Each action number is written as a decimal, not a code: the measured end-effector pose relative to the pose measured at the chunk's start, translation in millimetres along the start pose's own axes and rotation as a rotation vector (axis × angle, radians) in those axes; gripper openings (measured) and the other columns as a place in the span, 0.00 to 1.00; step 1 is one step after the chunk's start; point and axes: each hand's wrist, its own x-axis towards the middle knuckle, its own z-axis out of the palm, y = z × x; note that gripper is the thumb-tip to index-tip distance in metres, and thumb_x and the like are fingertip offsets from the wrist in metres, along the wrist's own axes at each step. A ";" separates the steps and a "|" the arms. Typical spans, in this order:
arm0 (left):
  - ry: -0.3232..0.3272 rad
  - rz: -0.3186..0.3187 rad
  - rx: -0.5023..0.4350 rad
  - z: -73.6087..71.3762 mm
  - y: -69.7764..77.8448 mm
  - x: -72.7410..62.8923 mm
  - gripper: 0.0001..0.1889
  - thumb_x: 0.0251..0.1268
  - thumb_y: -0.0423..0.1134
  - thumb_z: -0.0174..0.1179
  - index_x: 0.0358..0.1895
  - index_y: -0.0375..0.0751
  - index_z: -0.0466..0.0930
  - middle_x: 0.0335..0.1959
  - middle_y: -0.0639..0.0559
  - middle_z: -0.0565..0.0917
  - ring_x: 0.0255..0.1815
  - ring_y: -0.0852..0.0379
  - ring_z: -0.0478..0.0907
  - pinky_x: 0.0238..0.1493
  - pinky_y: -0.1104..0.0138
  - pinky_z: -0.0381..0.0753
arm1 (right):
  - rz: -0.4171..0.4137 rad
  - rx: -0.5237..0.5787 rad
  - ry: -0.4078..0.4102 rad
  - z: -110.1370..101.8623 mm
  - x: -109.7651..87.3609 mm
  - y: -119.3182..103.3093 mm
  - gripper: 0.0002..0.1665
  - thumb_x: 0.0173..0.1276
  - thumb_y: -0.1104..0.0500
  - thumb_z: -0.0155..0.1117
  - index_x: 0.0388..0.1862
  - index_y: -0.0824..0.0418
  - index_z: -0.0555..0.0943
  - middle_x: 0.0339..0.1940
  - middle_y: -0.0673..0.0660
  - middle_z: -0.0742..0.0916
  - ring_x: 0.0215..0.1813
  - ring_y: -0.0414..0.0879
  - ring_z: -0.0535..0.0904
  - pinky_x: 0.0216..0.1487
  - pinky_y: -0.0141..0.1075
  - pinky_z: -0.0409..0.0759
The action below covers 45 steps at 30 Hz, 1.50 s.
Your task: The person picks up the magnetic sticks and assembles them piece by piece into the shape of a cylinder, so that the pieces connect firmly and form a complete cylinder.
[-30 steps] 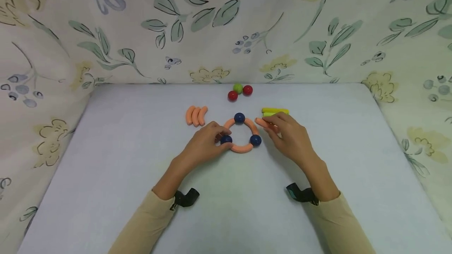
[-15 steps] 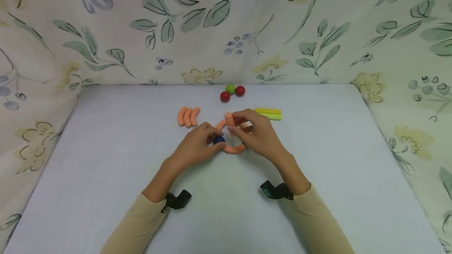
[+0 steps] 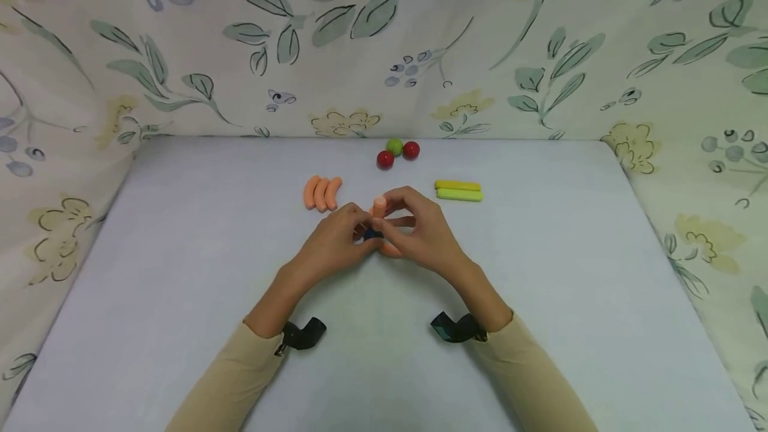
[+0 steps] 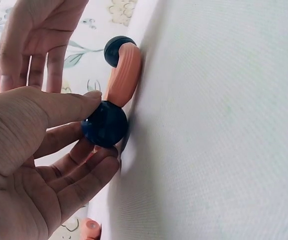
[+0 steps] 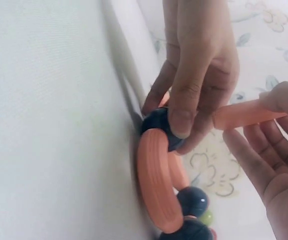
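On the white table a ring of curved orange rods and dark blue balls lies between the hands. My left hand [image 3: 336,242] pinches one blue ball [image 4: 105,124] of this ring between thumb and fingers. My right hand [image 3: 423,232] holds another orange rod [image 5: 246,114] upright above that ball, its lower end apart from the ball in the right wrist view. From the pinched ball a curved rod [image 5: 156,180] of the ring runs to a further blue ball. The hands cover much of the ring in the head view.
Three curved orange rods [image 3: 322,193] lie behind the left hand. Farther back are two red balls [image 3: 385,159] and a green ball [image 3: 394,146]. Behind the right hand lie a yellow rod [image 3: 458,185] and a light green rod [image 3: 459,195]. Floral fabric [image 3: 360,85] hangs behind the table.
My right hand has moved left from beside the ring to over the left blue ball, turning its orange rod upright. My left hand has kept hold of the ball.
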 end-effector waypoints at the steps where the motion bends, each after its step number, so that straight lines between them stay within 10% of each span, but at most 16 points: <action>1: 0.002 0.004 0.005 -0.2 0.1 0.3 0.10 0.69 0.44 0.72 0.49 0.46 0.89 0.43 0.49 0.81 0.42 0.54 0.77 0.45 0.63 0.76 | 0.009 -0.006 -0.011 0.8 -0.2 1.7 0.18 0.71 0.65 0.73 0.57 0.63 0.80 0.52 0.59 0.87 0.54 0.49 0.87 0.50 0.36 0.90; 32: 0.014 0.014 0.042 -1.5 1.0 -0.3 0.08 0.68 0.41 0.71 0.44 0.42 0.87 0.44 0.45 0.84 0.44 0.51 0.81 0.48 0.59 0.81 | 0.020 -0.120 -0.081 3.3 -2.7 9.6 0.21 0.72 0.63 0.73 0.61 0.62 0.80 0.55 0.58 0.88 0.55 0.50 0.89 0.53 0.37 0.90; 45: -0.017 -0.012 -0.006 -1.0 1.2 1.7 0.07 0.68 0.45 0.74 0.40 0.50 0.86 0.46 0.49 0.82 0.46 0.55 0.81 0.50 0.61 0.81 | 0.024 -0.234 -0.002 -40.4 1.5 -0.3 0.19 0.75 0.66 0.69 0.62 0.65 0.81 0.56 0.63 0.88 0.57 0.53 0.87 0.56 0.48 0.89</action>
